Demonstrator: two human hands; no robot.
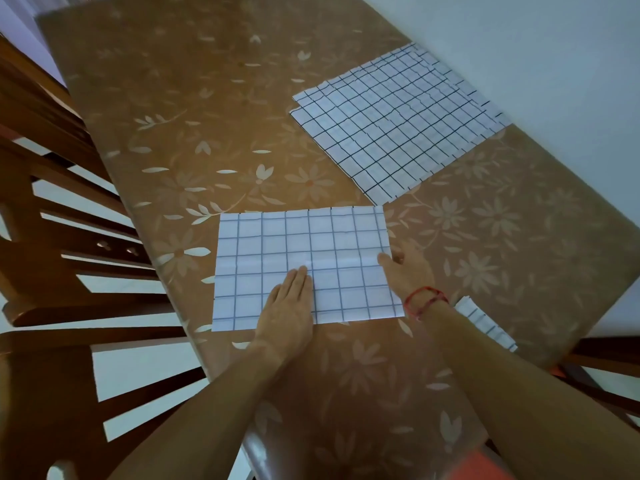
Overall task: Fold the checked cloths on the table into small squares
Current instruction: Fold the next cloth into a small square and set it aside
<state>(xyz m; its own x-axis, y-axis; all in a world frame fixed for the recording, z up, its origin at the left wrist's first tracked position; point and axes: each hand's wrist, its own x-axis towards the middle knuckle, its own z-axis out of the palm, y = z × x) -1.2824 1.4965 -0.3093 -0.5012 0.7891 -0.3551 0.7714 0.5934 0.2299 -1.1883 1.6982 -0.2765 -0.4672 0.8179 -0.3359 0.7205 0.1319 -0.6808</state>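
Observation:
A white checked cloth [277, 244], folded into a rectangle, lies flat on the table in front of me. My left hand [287, 306] presses flat on its near middle with straight fingers. At the cloth's right edge my right hand [408, 271], with a red string on the wrist, has its thumb on top and its fingers at or under the edge. A stack of unfolded checked cloths [398, 123] lies farther back on the right. A small folded checked cloth [485, 323] sits by my right forearm, partly hidden.
The table [194, 109] wears a brown floral cover and runs away from me. Wooden chairs [55, 209] stand along its left side. A pale wall [554, 46] borders the right. Another chair part [606, 358] shows at the near right corner.

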